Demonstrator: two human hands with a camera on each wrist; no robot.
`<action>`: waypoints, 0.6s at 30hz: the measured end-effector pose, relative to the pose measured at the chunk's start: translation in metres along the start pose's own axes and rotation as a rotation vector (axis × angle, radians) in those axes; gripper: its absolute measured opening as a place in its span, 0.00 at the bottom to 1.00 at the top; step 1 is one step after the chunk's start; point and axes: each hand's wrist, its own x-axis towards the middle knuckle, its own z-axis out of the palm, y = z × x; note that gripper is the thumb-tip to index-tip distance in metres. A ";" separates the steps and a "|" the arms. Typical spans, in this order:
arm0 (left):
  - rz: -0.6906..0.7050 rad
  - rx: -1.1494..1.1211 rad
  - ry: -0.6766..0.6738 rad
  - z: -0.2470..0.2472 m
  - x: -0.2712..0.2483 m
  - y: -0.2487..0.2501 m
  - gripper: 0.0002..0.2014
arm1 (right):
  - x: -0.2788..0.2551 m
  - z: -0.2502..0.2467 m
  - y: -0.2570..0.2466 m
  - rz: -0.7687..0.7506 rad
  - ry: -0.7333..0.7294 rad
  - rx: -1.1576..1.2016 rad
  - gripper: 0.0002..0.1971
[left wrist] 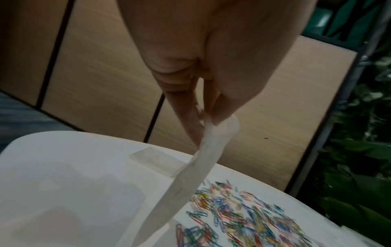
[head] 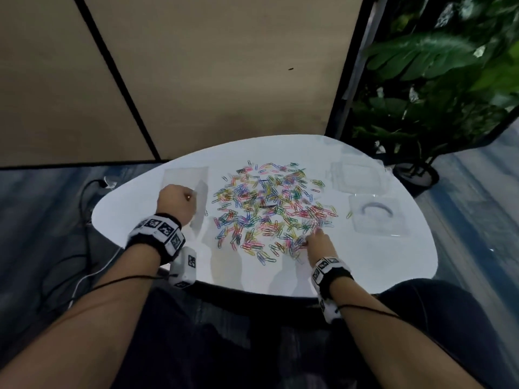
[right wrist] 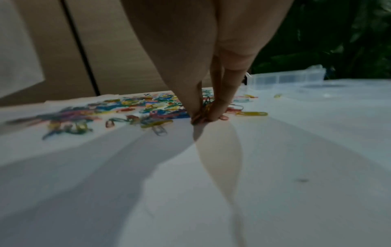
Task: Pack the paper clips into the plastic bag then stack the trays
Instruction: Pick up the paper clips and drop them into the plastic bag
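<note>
Clear plastic bag (left wrist: 186, 182) hung pinched at its rim by the left hand (head: 176, 204), lifted beside the heap for filling. Right hand (head: 318, 245) pinched paper clips (head: 269, 211) at the heap's near edge; both trays (head: 377, 216) waited, unstacked.

The coloured paper clips (head: 269, 209) lie scattered flat in a wide patch. Left of the patch a clear plastic bag (head: 200, 204) hangs upright, lifted by its top edge. Right of the patch, two clear shallow trays sit side by side: the farther tray (head: 358, 175) and the nearer tray (head: 377, 216).
</note>
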 end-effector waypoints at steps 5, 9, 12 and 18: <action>0.047 0.172 -0.135 0.009 -0.014 0.036 0.19 | 0.021 -0.020 0.009 -0.031 -0.038 -0.037 0.15; 0.038 0.085 -0.154 0.035 -0.010 0.037 0.21 | 0.049 -0.043 0.016 0.090 -0.112 0.149 0.09; 0.019 0.012 -0.250 0.054 -0.003 0.040 0.20 | 0.063 -0.081 0.009 0.222 -0.082 0.762 0.03; 0.076 -0.070 -0.329 0.075 0.023 0.071 0.18 | 0.042 -0.159 -0.040 -0.012 -0.204 1.768 0.10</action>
